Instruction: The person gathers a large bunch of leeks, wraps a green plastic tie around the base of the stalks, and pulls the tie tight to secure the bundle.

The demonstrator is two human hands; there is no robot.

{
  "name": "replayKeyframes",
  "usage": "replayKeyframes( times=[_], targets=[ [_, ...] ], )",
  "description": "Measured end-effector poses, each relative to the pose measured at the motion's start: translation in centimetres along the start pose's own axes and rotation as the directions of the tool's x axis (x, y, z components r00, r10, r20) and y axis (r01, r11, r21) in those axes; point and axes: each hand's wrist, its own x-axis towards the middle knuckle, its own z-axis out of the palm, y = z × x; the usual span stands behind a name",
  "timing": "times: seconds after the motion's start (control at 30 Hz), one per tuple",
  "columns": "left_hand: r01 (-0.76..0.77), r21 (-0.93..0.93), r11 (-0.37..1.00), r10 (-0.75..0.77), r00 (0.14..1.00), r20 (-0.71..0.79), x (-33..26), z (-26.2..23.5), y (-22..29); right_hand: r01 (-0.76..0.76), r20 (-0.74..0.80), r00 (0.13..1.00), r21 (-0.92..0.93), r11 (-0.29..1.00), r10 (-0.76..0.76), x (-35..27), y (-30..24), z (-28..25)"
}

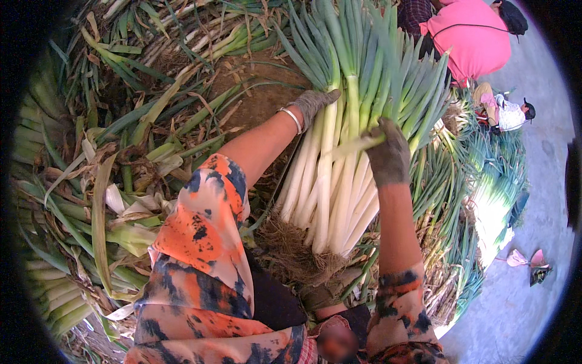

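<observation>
From the head camera, a large bundle of leeks (339,182) stands in the middle of the view, its white stalks running down to a mat of brown roots (291,255) near the person's lap and its long green leaves fanning upward. The left hand (312,103), in a grey work glove with a pale bangle at the wrist, lies against the left side of the bundle where the white stalks turn green, fingers curled onto the outer stalks in a loose hold. The right hand (388,158), also gloved in grey, is on the right side of the bundle, a little lower than the left, and is closed around a single pale leaf or stalk that sticks out sideways across the bundle. Both forearms reach the bundle from below, out of orange, white and dark patterned sleeves (200,242). To the left of the bundle lies a heap of trimmed leaves and husks (121,182) over bare soil. To the right of the bundle more leeks lie in a pile (491,194) beside a grey floor. Above and to the right of the bundle another person in a pink top (473,42) bends over.
</observation>
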Motion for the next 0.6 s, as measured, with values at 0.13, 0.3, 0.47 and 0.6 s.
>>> replayKeyframes(
  times=[0.13,0.3,0.47,0.6],
  targets=[
    [-0.028,0.083,0.996,0.033,0.997,-0.063,1.9,-0.2,-0.8,0.164,0.086,0.986,-0.597,0.786,-0.141,-8.1,-1.1,-5.4],
    [0.020,0.130,0.991,-0.013,0.998,-0.054,4.1,0.5,-2.0,-0.373,0.033,0.922,0.339,0.864,0.385,-19.1,-3.6,-8.8],
    [-0.045,0.524,0.850,0.207,0.945,-0.255,6.9,0.0,-3.0,-0.580,0.060,0.807,0.262,0.771,0.587,-27.1,-4.1,-10.8],
    [0.036,0.170,0.985,-0.008,0.986,-0.164,4.9,0.1,-2.6,-0.299,-0.091,0.879,-0.870,0.392,0.468,-30.7,-5.0,-13.3]
  ],
)
